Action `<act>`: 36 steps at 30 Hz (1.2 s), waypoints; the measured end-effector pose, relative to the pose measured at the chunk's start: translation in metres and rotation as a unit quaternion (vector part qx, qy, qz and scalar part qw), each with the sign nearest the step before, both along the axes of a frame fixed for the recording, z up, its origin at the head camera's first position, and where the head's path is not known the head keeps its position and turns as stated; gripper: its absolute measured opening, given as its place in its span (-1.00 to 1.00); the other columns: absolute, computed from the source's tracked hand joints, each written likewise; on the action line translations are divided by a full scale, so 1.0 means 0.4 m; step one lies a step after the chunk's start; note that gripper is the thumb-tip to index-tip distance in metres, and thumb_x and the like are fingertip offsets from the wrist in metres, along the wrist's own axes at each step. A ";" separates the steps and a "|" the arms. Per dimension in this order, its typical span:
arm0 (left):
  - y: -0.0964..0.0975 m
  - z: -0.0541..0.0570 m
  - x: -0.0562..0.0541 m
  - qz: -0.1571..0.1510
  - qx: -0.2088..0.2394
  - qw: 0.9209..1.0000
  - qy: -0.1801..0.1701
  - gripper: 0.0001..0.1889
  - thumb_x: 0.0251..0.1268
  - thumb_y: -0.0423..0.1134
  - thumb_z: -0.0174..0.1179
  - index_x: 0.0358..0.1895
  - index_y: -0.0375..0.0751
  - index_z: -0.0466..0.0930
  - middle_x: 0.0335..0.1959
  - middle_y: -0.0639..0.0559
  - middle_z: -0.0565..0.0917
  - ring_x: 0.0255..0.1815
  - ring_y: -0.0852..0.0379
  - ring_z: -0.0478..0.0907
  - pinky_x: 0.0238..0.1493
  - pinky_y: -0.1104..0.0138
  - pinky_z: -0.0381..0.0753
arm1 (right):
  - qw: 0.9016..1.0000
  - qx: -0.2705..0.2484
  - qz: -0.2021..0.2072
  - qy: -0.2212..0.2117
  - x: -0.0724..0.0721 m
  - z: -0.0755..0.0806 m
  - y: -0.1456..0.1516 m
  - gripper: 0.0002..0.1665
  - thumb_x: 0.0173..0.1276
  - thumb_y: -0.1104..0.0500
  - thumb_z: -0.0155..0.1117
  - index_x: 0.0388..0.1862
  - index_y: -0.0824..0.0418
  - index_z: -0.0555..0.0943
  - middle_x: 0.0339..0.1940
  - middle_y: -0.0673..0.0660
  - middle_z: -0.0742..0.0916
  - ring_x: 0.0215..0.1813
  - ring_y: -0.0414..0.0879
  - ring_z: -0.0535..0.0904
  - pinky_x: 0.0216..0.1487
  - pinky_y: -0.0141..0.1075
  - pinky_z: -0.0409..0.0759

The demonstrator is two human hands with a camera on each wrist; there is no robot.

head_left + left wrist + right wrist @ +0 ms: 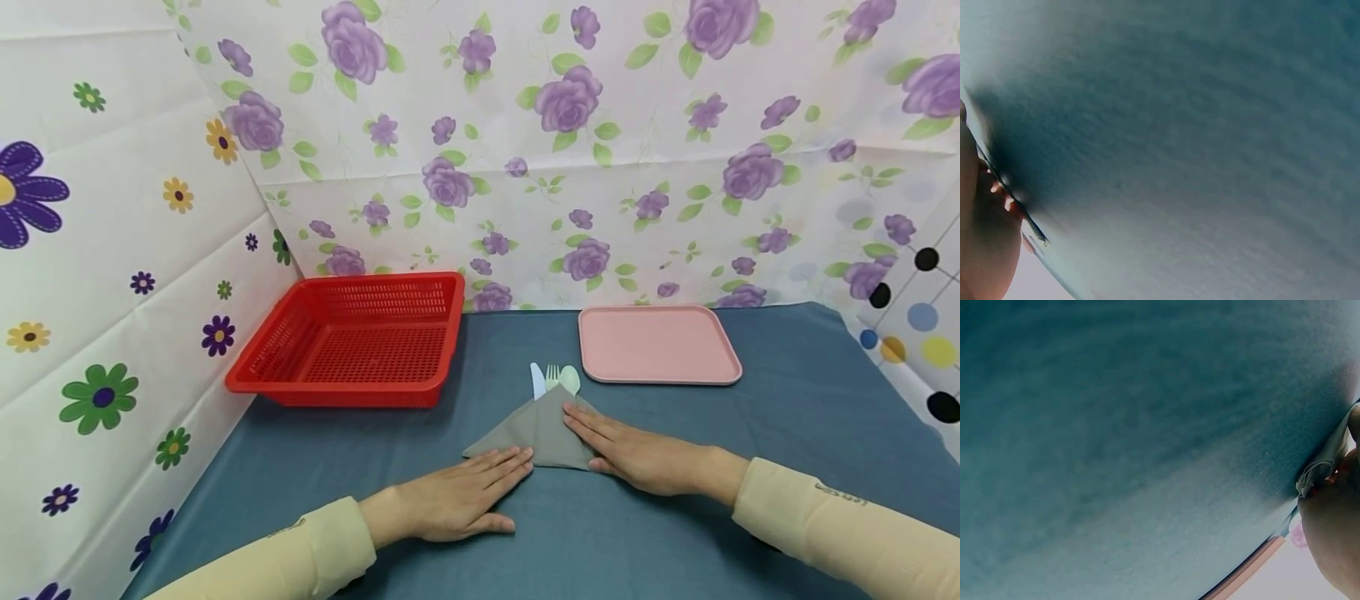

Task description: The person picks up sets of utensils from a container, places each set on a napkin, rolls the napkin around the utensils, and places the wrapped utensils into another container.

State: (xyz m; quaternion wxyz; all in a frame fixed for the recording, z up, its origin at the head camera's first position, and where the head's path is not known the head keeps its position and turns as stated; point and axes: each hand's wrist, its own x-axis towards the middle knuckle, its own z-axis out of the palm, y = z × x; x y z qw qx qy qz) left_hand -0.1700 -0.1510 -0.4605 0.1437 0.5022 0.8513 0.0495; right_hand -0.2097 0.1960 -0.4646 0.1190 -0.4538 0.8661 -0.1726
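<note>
A grey cloth napkin (551, 437), folded to a triangle-like shape, lies on the blue tablecloth in the head view. From its top point stick out a pale blue knife (537, 381), a pale green fork (552, 376) and a pale green spoon (570, 380); their lower parts are hidden by the cloth. My left hand (461, 496) lies flat, straight fingertips touching the napkin's lower left part. With fingers extended, my right hand (637, 450) rests on its right side. In the right wrist view, folded napkin layers (1319, 475) show beside the right hand (1332, 537).
A red perforated plastic basket (367, 392) stands at the back left. At the back right lies a pink tray (660, 346). Flowered sheets (637, 108) hang behind and at the left; a dotted one (918, 317) borders the right side. Blue cloth (315, 467) covers the table.
</note>
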 end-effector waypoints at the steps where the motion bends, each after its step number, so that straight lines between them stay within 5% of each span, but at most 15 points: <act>1: 0.003 0.001 0.000 0.004 0.006 1.000 0.002 -0.20 0.69 0.28 -0.36 0.73 -0.10 -0.28 0.75 0.07 -0.25 0.73 0.16 -0.28 0.67 0.16 -0.06 | 1.000 0.001 -0.001 -0.001 0.000 0.001 0.000 -0.20 0.76 -0.06 -0.13 0.76 0.14 -0.14 0.77 0.13 -0.07 0.73 0.15 -0.12 0.55 0.20 0.20; 6: 0.015 0.006 0.002 0.024 0.020 0.999 0.013 -0.22 0.70 0.25 -0.31 0.73 -0.11 -0.23 0.75 0.05 -0.16 0.72 0.16 -0.16 0.65 0.14 0.04 | 1.000 0.002 -0.002 -0.003 -0.001 0.002 0.001 -0.20 0.77 -0.06 -0.14 0.76 0.14 -0.14 0.77 0.14 -0.07 0.73 0.14 -0.11 0.54 0.20 0.21; 15: 0.004 -0.001 0.012 0.065 0.007 0.998 -0.001 -0.18 0.67 0.31 -0.30 0.73 -0.05 -0.25 0.75 0.09 -0.20 0.73 0.06 -0.25 0.65 0.02 -0.01 | 1.000 0.000 -0.003 -0.006 -0.003 0.007 0.004 -0.20 0.76 -0.04 -0.11 0.76 0.16 -0.14 0.77 0.14 -0.08 0.73 0.15 -0.11 0.55 0.20 0.21; 36: -0.076 0.006 0.025 0.098 -0.003 0.995 -0.016 -0.14 0.64 0.34 -0.30 0.72 -0.14 -0.21 0.75 0.02 -0.20 0.73 0.07 -0.21 0.66 0.06 -0.02 | 1.000 0.000 0.000 0.000 -0.006 -0.010 0.005 -0.19 0.76 -0.07 -0.11 0.77 0.11 -0.15 0.77 0.10 -0.10 0.73 0.10 -0.13 0.55 0.17 0.23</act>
